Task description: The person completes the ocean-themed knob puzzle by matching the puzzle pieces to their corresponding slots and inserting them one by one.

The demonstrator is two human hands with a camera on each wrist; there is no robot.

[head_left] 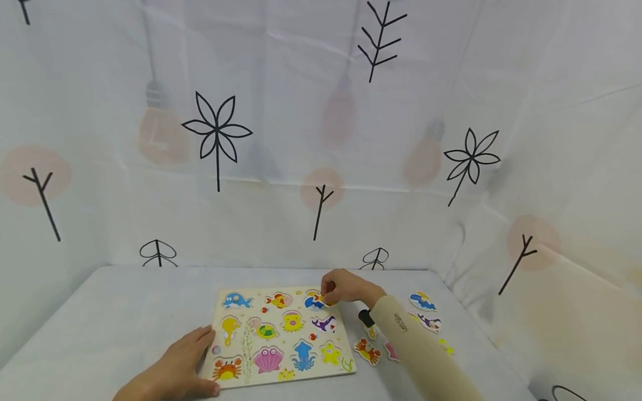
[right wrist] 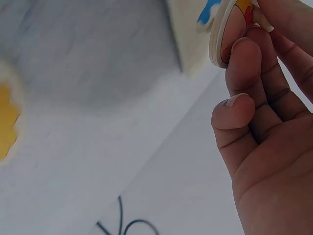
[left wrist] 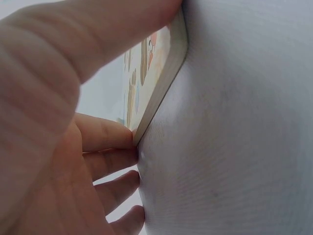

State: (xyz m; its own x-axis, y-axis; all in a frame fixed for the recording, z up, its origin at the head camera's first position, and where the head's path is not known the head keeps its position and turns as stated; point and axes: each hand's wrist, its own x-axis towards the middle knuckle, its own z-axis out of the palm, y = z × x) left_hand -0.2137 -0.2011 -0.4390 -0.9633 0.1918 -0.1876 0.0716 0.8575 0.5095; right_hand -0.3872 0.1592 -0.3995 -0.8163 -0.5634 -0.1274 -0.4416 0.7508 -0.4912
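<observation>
Two hands worked at a puzzle board [head_left: 273,376], which lay on the table [head_left: 150,312] covered in pale cloth. At the board's eight-o'clock corner, the left hand [head_left: 183,362] braced it with extended fingers, clasping no loose piece. The left wrist view added what the head view hid: the board's side edge, with the index fingertip against it and the thumb across the near edge.

At two o'clock, the right hand [head_left: 343,287] hung above the board, its fingers pinching a fish piece [right wrist: 234,32]. From the head that piece was mostly covered; the right wrist view showed its thick pale rim and pink, yellow and red face, clear of the table.

Loose pieces lay right of the board: a crab piece [head_left: 368,352] just past three o'clock, a pink piece [head_left: 392,351] beside it, partly behind the sleeve [head_left: 421,351], and a blue whale piece [head_left: 422,302] between two and three.
</observation>
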